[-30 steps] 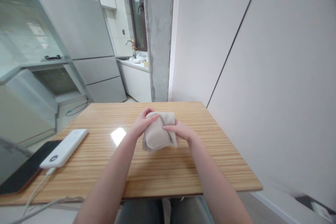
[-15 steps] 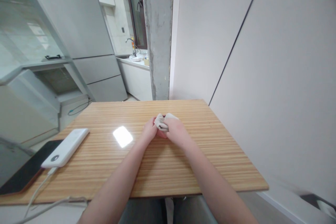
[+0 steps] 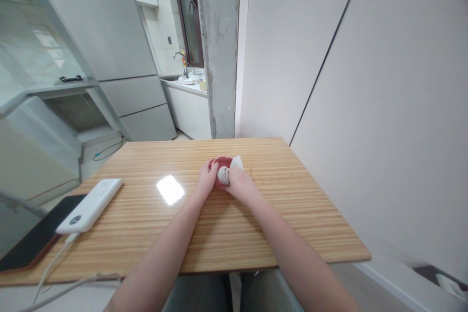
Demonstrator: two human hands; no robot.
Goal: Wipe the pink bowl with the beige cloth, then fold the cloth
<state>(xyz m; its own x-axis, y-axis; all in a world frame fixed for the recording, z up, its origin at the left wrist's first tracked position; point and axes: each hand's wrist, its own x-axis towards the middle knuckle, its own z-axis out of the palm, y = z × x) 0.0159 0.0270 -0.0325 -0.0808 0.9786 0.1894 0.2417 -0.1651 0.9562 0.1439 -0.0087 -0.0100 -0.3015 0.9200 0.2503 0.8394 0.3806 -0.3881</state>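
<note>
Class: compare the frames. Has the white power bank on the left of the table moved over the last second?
No. The white power bank lies at the same spot and angle on the wooden table, beside the black phone. Only the hands and the cloth changed.

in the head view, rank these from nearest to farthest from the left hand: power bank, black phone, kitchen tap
1. power bank, white, on the table to the left of the left hand.
2. black phone, at the table's near left edge, beyond the power bank.
3. kitchen tap, far back in the kitchen, past the table.
</note>
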